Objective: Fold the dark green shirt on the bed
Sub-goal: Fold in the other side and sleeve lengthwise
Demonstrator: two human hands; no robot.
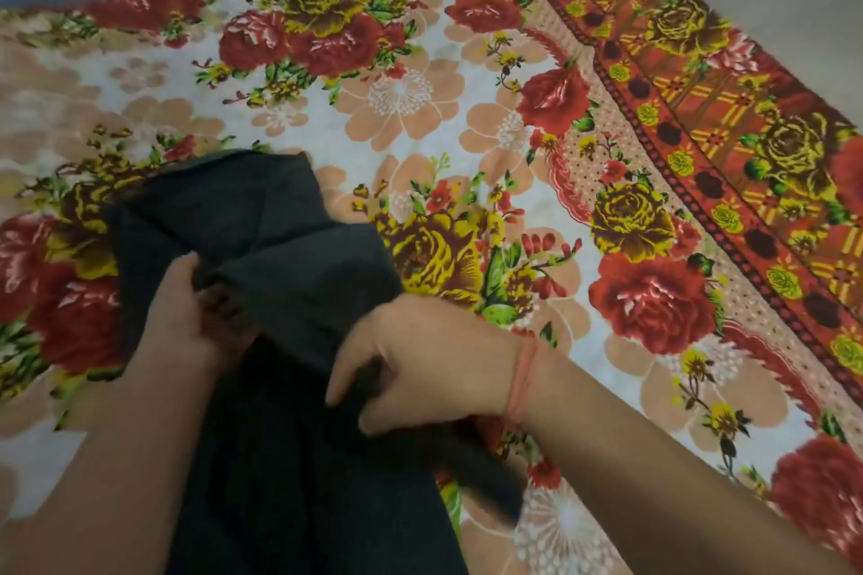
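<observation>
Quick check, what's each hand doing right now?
Left hand: closed, gripping a fold of the dark green shirt.
Right hand: closed, pinching the shirt's edge.

Loads of open bed across the top and right of the frame, just flat floral sheet. Only the bunched dark green shirt blocks the lower left.

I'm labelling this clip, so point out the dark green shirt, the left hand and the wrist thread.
dark green shirt (289,243): head view, flat upper panel.
left hand (187,317): head view, back of hand.
wrist thread (525,376): head view, band across right wrist.
</observation>
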